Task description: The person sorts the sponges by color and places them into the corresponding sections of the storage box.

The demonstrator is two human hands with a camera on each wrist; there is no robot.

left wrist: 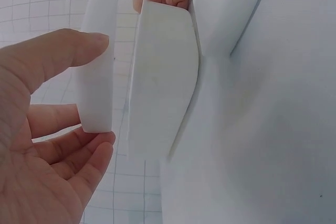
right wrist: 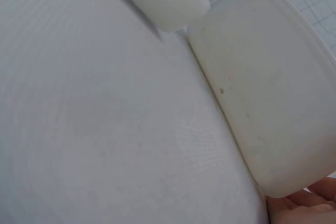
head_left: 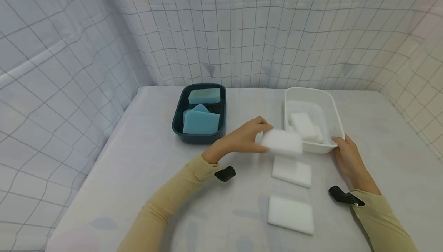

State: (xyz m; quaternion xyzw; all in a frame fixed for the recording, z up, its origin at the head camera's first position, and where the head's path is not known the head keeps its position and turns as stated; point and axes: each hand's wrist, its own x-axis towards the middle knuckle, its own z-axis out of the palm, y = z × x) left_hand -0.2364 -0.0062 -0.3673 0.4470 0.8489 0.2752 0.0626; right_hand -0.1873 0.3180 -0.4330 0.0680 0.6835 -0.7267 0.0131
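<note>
Between its thumb and fingers, my left hand (head_left: 243, 137) pinches a white sponge block (head_left: 282, 141), also seen edge-on as a white sponge block (left wrist: 97, 90) in the left wrist view. It is raised just in front of a white plastic tub (head_left: 313, 148). My right hand (head_left: 350, 161) grips the tub's near right corner, thumb at the rim; in the right wrist view only some fingers (right wrist: 310, 203) show beside its lower corner. Inside the tub lie white sponges (head_left: 303, 126). Two more lie flat on the table, one sponge (head_left: 292, 171) behind the other sponge (head_left: 290, 214).
To the left stands a dark teal tub (head_left: 199, 138) with several blue sponges (head_left: 201, 123) in it. Grid-patterned white cloth (head_left: 225, 33) hangs behind and at both sides of the white-covered table (head_left: 145, 148). Each wrist wears a black device (head_left: 225, 173).
</note>
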